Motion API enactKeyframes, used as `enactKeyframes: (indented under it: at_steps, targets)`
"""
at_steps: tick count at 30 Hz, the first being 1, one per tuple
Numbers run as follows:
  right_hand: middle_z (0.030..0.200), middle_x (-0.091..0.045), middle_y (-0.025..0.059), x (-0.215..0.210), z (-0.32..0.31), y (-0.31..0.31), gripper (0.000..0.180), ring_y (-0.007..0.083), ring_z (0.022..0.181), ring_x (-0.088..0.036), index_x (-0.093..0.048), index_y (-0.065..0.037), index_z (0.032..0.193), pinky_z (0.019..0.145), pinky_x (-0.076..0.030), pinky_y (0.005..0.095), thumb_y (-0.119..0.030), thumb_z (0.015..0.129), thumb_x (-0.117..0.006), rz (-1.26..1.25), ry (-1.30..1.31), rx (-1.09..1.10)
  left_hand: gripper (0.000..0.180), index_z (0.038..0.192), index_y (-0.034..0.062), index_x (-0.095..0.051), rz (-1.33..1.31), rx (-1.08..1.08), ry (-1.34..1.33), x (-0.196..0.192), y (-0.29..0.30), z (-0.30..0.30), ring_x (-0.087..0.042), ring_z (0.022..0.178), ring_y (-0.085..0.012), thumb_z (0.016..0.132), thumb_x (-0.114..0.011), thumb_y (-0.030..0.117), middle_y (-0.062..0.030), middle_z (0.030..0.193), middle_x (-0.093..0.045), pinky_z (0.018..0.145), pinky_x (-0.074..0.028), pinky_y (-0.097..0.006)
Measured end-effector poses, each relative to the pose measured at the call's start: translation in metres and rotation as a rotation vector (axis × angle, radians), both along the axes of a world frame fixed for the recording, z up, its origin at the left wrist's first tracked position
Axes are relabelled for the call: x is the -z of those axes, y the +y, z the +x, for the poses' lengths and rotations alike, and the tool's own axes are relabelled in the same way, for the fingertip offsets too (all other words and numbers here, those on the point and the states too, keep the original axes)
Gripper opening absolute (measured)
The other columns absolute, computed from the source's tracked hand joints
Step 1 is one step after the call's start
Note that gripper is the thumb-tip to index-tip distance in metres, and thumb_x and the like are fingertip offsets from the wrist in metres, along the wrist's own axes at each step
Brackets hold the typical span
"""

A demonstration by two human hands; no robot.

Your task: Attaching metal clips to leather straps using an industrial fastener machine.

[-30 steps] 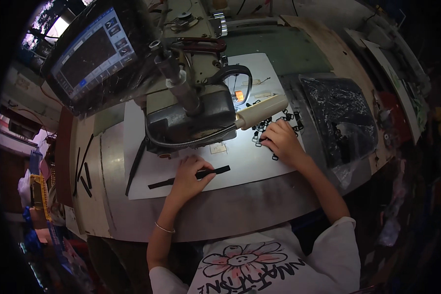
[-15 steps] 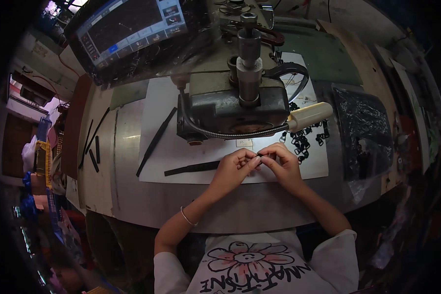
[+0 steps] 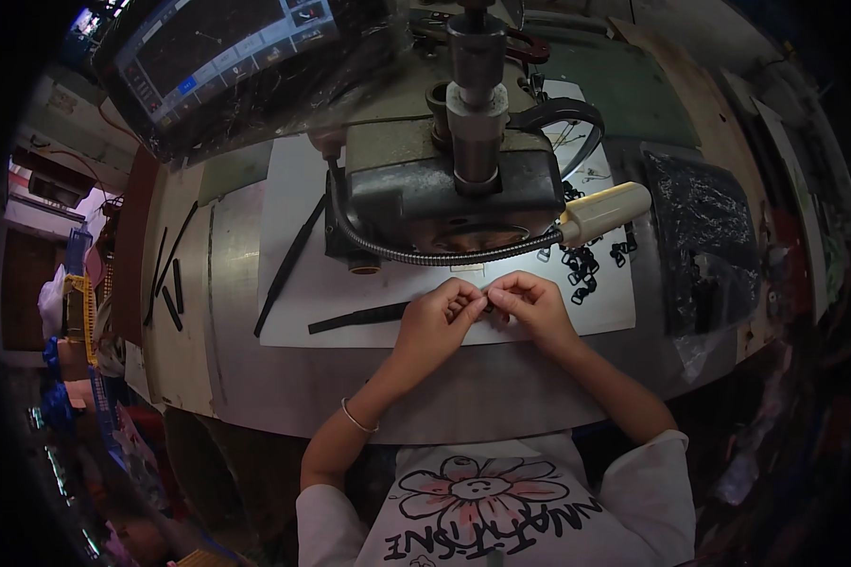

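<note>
My left hand (image 3: 437,323) is closed in a pinch, and a black strap (image 3: 355,319) runs from under it leftward across the white paper. My right hand (image 3: 534,307) pinches too, its fingertips meeting those of the left. Between them shows a small dark bit, mostly covered by the fingers, so its kind cannot be made out. Both hands are just in front of the machine head (image 3: 454,198). Several small black buckles (image 3: 584,274) lie in a loose heap on the paper, beyond my right hand. A second black strap (image 3: 291,265) lies slanted at the paper's left.
A flexible metal lamp neck (image 3: 416,258) with a cream lamp (image 3: 607,214) crosses the machine's front. A tilted screen (image 3: 222,47) stands at the far left. Several black strips (image 3: 178,288) lie on the table's left side. A dark plastic bag (image 3: 704,236) rests at the right.
The whole view has shifted slightly, so the machine appears nearer. My hands stay together, with the fingers moved a little around the small dark bit.
</note>
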State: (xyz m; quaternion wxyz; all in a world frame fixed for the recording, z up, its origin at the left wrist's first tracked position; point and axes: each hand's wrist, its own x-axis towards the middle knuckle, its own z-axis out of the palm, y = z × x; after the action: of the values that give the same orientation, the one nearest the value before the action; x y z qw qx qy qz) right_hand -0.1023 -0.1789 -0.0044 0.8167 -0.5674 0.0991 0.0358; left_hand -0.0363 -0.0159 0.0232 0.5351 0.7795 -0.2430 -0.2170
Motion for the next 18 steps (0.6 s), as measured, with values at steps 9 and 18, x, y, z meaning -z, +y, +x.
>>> enactKeyframes:
  at_steps: [9,18]
  targets:
    - [0.079,-0.061,0.0033,-0.009,-0.004,0.0,0.011,0.0067,0.068,-0.057,-0.06,0.003,0.091,0.06,-0.047,0.02,-0.006,0.083,-0.061,-0.162,0.08,-0.149,0.01,0.085,0.0028,-0.057,0.134,0.046,-0.202,-0.003,0.009,-0.005,-0.06,0.067,-0.0257,0.081,-0.06,0.012,-0.0108,0.072,-0.06,0.06,-0.046,-0.034]
    - [0.074,-0.059,0.001,-0.014,-0.014,-0.002,0.01,0.0045,0.064,-0.055,-0.06,0.001,0.089,0.056,-0.045,0.0183,-0.007,0.083,-0.06,-0.315,0.126,-0.3,0.009,0.085,0.0071,-0.06,0.141,0.034,-0.512,0.005,0.025,-0.001,-0.05,0.076,-0.0242,0.078,-0.063,0.013,-0.0052,0.08,-0.056,0.068,-0.041,-0.033]
